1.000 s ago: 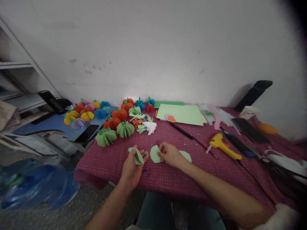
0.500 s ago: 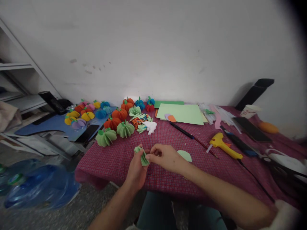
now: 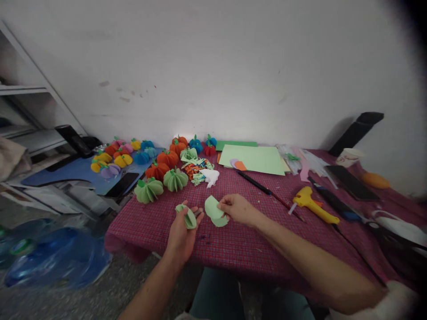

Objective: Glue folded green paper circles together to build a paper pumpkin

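In my left hand (image 3: 182, 235) is a stack of folded light green paper pieces (image 3: 190, 219), gripped by the thumb with the other fingers partly extended. A short gap to the right, my right hand (image 3: 239, 209) pinches a light green paper circle (image 3: 212, 208) by its right edge. That circle is creased, its lower part bent at an angle, and it is held above the checked cloth. Beyond my left hand stand two light green paper pumpkins (image 3: 175, 179), their folded segments fanned out, with green stems.
Orange and blue paper pumpkins (image 3: 167, 158) stand behind paper scraps (image 3: 193, 170) and a crumpled white tissue (image 3: 211, 177). Light green sheets (image 3: 253, 158) lie by the wall. A black pen (image 3: 255, 182) and a yellow glue gun (image 3: 313, 204) with a cord lie right. Blue water bottles (image 3: 60, 253) are on the floor.
My hands have moved apart, the left one leftward with the folded stack. The light green circle that lay on the cloth is now in my right hand.
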`<move>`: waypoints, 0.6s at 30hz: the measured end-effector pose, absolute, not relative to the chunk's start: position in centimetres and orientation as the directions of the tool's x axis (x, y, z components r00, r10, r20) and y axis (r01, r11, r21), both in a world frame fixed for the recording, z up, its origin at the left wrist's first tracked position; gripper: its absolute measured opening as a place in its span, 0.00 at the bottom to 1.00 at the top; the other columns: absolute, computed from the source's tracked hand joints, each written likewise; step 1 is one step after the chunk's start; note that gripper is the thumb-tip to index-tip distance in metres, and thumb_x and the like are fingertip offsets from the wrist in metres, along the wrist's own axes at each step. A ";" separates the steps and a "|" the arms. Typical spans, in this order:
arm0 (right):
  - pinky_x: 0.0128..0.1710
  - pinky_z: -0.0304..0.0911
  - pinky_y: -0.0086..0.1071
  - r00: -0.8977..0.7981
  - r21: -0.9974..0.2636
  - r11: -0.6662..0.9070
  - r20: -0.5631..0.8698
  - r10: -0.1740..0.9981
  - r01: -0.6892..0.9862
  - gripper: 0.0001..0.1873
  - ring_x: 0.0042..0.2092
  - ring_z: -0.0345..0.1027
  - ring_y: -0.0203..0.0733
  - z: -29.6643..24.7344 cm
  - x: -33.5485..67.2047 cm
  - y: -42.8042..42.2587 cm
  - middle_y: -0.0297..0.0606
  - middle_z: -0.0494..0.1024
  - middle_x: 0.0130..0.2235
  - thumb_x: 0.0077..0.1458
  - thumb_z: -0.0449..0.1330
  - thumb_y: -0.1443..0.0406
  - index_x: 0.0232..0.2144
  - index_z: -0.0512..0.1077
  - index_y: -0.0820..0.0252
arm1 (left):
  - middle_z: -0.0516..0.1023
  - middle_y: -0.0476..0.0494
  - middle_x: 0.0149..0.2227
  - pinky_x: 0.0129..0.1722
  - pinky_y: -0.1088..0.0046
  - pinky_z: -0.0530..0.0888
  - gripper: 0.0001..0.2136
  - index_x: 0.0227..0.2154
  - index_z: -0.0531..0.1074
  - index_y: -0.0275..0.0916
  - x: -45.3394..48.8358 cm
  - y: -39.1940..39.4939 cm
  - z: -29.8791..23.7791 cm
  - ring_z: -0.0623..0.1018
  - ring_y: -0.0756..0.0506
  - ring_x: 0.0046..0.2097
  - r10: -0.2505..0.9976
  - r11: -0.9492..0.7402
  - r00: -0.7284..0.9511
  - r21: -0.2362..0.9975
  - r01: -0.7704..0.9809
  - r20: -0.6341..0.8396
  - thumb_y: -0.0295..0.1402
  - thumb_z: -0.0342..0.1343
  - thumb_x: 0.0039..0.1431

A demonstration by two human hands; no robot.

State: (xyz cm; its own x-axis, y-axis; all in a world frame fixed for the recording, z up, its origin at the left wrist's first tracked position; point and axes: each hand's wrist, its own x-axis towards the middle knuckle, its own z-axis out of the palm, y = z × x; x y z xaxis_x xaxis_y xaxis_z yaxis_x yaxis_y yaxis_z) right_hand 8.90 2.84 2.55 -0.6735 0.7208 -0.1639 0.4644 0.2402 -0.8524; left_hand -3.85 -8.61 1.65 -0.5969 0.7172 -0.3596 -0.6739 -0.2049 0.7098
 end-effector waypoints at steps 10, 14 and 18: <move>0.16 0.52 0.22 -0.672 -0.900 0.181 -0.151 0.725 0.397 0.10 0.16 0.59 0.29 3.0 7.6 1.8 0.26 0.67 0.15 0.51 0.59 0.61 0.22 0.66 0.60 | 0.76 0.43 0.35 0.33 0.74 0.76 0.08 0.38 0.67 0.36 -3.6 -8.2 1.9 0.77 0.50 0.35 0.729 -0.175 -0.530 0.631 -0.756 -0.433 0.24 0.48 0.57; 0.16 0.51 0.22 -0.668 -0.875 0.316 -0.012 0.744 0.368 0.16 0.18 0.60 0.30 3.6 7.5 1.3 0.28 0.69 0.17 0.48 0.60 0.55 0.20 0.64 0.59 | 0.76 0.42 0.34 0.30 0.76 0.75 0.07 0.33 0.69 0.33 -3.7 -8.1 1.4 0.76 0.50 0.33 0.751 -0.148 -0.488 0.607 -0.781 -0.445 0.19 0.50 0.52; 0.18 0.52 0.23 -0.654 -0.878 0.306 -0.011 0.757 0.369 0.17 0.18 0.58 0.30 3.6 7.6 2.0 0.27 0.65 0.15 0.55 0.52 0.57 0.18 0.62 0.58 | 0.75 0.47 0.33 0.29 0.79 0.73 0.14 0.36 0.68 0.37 -4.3 -8.4 1.1 0.76 0.51 0.33 0.729 -0.189 -0.541 0.636 -0.748 -0.419 0.16 0.53 0.48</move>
